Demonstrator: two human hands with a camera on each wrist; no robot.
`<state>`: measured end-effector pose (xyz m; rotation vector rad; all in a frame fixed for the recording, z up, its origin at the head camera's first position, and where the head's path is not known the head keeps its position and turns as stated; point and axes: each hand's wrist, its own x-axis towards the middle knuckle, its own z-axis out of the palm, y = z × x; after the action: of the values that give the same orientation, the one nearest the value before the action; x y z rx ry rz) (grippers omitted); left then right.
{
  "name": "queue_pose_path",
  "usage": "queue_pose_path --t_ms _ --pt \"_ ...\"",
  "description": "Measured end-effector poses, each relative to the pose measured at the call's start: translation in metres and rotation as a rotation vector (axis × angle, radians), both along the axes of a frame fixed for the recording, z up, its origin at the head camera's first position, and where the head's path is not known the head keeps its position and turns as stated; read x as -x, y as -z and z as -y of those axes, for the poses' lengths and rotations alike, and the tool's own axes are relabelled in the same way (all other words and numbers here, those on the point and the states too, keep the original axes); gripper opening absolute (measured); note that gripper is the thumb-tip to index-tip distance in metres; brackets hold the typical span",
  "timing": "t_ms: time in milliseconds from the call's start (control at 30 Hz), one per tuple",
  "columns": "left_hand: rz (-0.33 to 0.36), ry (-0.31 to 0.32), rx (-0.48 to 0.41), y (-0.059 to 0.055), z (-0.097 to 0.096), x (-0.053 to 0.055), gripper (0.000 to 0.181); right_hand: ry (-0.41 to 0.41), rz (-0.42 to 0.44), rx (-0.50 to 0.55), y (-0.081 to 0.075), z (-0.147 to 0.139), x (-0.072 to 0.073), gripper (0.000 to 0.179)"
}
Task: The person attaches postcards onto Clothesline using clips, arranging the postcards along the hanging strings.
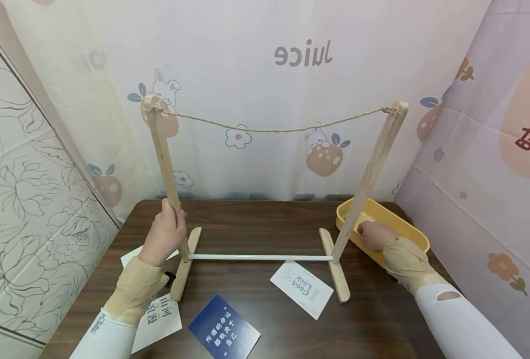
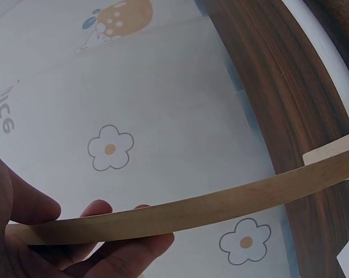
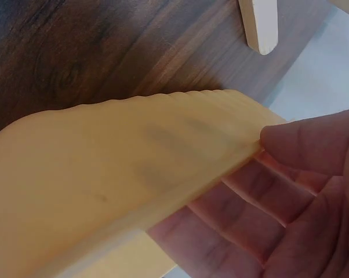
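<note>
My left hand (image 1: 162, 234) grips the left upright post (image 1: 163, 159) of a wooden stand low down, with the thumb and fingers on either side of the wood in the left wrist view. A thin rope (image 1: 265, 130) sags between the tops of the two posts. A white rod (image 1: 260, 257) joins them near the feet. Behind the right post (image 1: 372, 169), my right hand (image 1: 377, 236) pinches the near wall of a yellow plastic tray (image 1: 399, 219). In the right wrist view the thumb lies outside that wall and the fingers inside; the tray's contents are mostly hidden.
On the dark wooden table (image 1: 256, 224) lie a blue card (image 1: 224, 326), a white "Good Luck" card (image 1: 301, 289) and a card with Chinese lettering (image 1: 159, 321). Another white card is partly under my left wrist. A printed curtain (image 1: 256, 75) hangs behind, and cloth borders both sides.
</note>
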<state>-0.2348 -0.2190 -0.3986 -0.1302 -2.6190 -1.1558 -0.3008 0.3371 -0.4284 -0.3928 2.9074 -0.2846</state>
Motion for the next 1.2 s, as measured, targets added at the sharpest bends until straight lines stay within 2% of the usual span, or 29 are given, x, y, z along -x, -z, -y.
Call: queue_pose_path --t_ms 100,400,600,900,1067,1200 --pt "-0.006 -0.004 0.007 0.000 -0.001 0.001 0.029 0.011 0.049 0.020 0.004 -0.002 0.002 0.022" --pt "-0.007 -0.012 0.010 0.001 0.000 0.002 0.029 -0.010 0.041 -0.001 -0.002 0.004 -0.001 0.020" --pt "-0.012 -0.009 0.013 0.001 0.000 0.003 0.029 -0.009 0.054 0.035 0.001 0.006 -0.002 0.021" --pt "-0.004 -0.001 0.006 0.001 0.001 0.003 0.031 0.071 0.209 0.109 -0.002 0.014 -0.007 0.022" --pt "-0.008 0.002 0.010 0.001 0.001 0.003 0.030 0.104 0.284 0.135 -0.003 0.016 -0.006 0.039" --pt "-0.007 -0.001 0.016 0.000 0.001 0.003 0.030 0.086 0.334 0.171 -0.003 0.019 -0.007 0.047"
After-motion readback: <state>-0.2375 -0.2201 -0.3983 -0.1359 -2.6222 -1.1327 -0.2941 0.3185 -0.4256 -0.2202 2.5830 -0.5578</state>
